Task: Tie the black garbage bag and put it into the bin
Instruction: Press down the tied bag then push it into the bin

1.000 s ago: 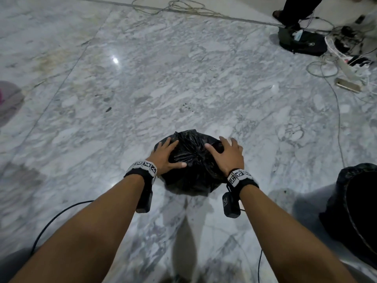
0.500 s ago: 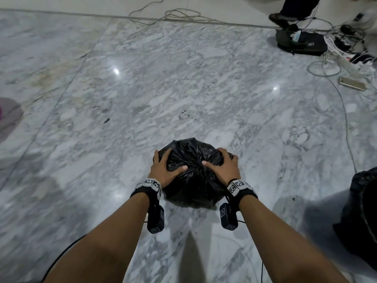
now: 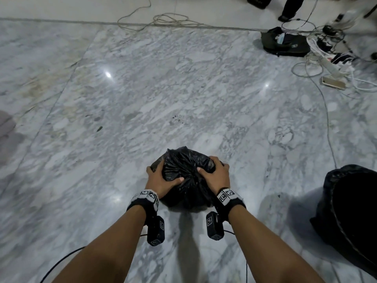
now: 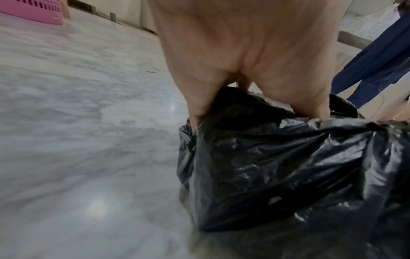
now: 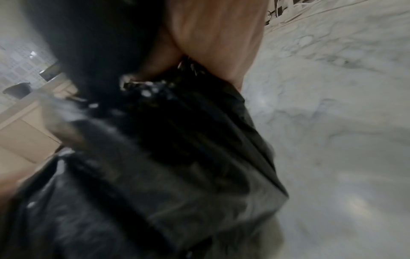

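Both hands clamp the black garbage bag (image 3: 184, 176) on the marble floor (image 3: 142, 94), with the bin just to the bag's right.

Nearest, the left hand (image 3: 161, 179) and the right hand (image 3: 214, 175) curl their fingers round the bag's crumpled top from either side. The film is thin, glossy and creased, the body lumpy and roundish. If the gathered plastic slips before a knot forms, the mouth could likely reopen; hard pulling may tear it. The dark-lined bin (image 3: 350, 211) gapes open. Beyond the bag, loose cables (image 3: 318, 68) trail on the polished stone.
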